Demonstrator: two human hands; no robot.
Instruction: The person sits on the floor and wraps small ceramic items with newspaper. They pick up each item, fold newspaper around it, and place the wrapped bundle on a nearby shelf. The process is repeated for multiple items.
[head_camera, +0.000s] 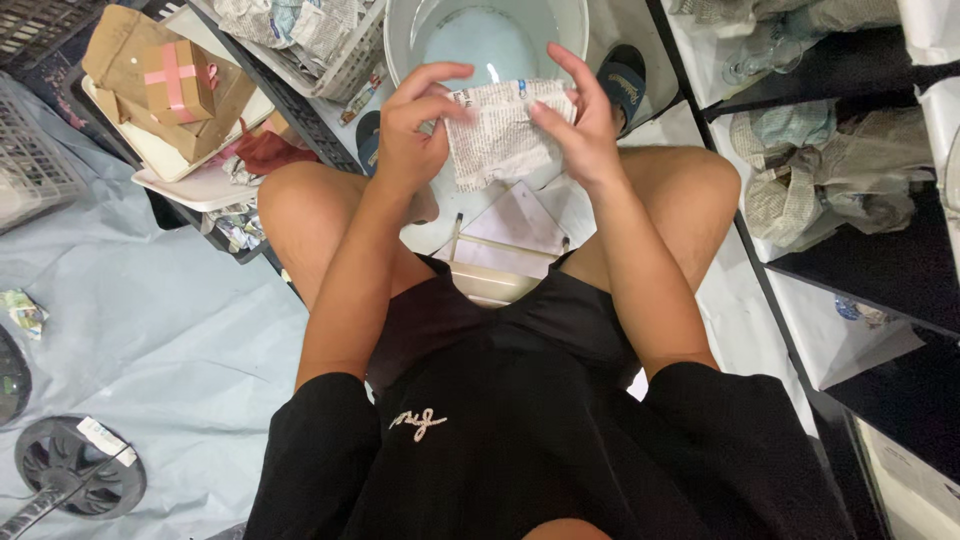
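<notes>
Person is sitting, knees apart, looking down at both hands raised in front of a white basin (570, 25).

Left hand (415, 120) is pinching the left edge of a newspaper-wrapped bundle (500, 135): thumb and fingers closed on the paper, index finger stretched over the top edge. Right hand (585, 125) is gripping the right edge, fingers partly curled, index finger pointing up. So both grips are closed on the same bundle, each only at its own edge, neither wrapping fully around it. Bundle is sitting between the hands, held in the air above the near rim of the basin and over the gap between the knees. Can't tell what's inside the paper.

Below the hands, between the legs, a pale stool (490, 280) is showing, with a sheet of white paper (520, 220) lying beyond it on the floor.

Left side: cardboard boxes (170, 85) with pink tape crossing on top are stacking on a white tray; a grey wire basket (350, 60) with more newspaper-wrapped items is sitting just beside the basin. Fan base (75, 475) is lying on the light blue floor sheet (180, 330).

Right side: dark shelves (880, 270) are holding more newspaper bundles (800, 190).
</notes>
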